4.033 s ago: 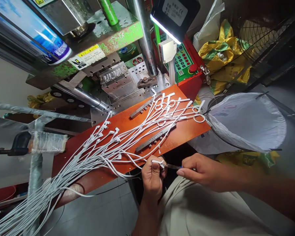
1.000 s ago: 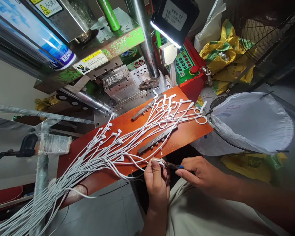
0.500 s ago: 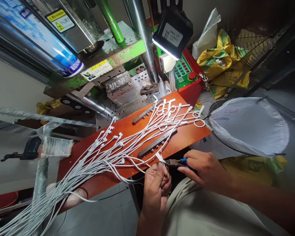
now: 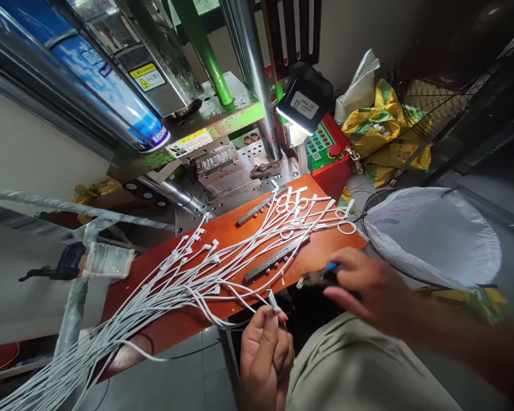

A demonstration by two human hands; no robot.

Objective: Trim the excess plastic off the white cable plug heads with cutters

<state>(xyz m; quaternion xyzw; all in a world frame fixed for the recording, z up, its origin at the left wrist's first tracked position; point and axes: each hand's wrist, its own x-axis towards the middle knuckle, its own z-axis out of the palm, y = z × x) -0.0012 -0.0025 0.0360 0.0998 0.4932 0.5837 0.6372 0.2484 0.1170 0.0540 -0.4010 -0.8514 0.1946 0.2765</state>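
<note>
My left hand (image 4: pixel 265 345) is closed on a white cable connector (image 4: pixel 273 300), pinched between thumb and fingers at the board's front edge. My right hand (image 4: pixel 368 285) grips a pair of cutting pliers (image 4: pixel 319 278) with blue on the handles, blurred by motion. The pliers' jaws are to the right of the connector, apart from it. A small white bit (image 4: pixel 300 283) shows at the jaw tips; whether the jaws hold it I cannot tell. Many white cables (image 4: pixel 167 302) with moulded plugs and looped ends spread over the orange-brown board (image 4: pixel 325 257).
Two metal mould bars (image 4: pixel 276 260) lie among the cables. Behind the board stands a press with a steel mould (image 4: pixel 218 165), a lamp (image 4: pixel 306 105) and a red control box (image 4: pixel 329 148). A white-lined bin (image 4: pixel 432 234) stands right; a clamp (image 4: pixel 71 262) is left.
The pliers have come away from the connector, moving right and slightly up with my right hand. My left hand still holds the connector, slightly lower and further left. The view has shifted a little.
</note>
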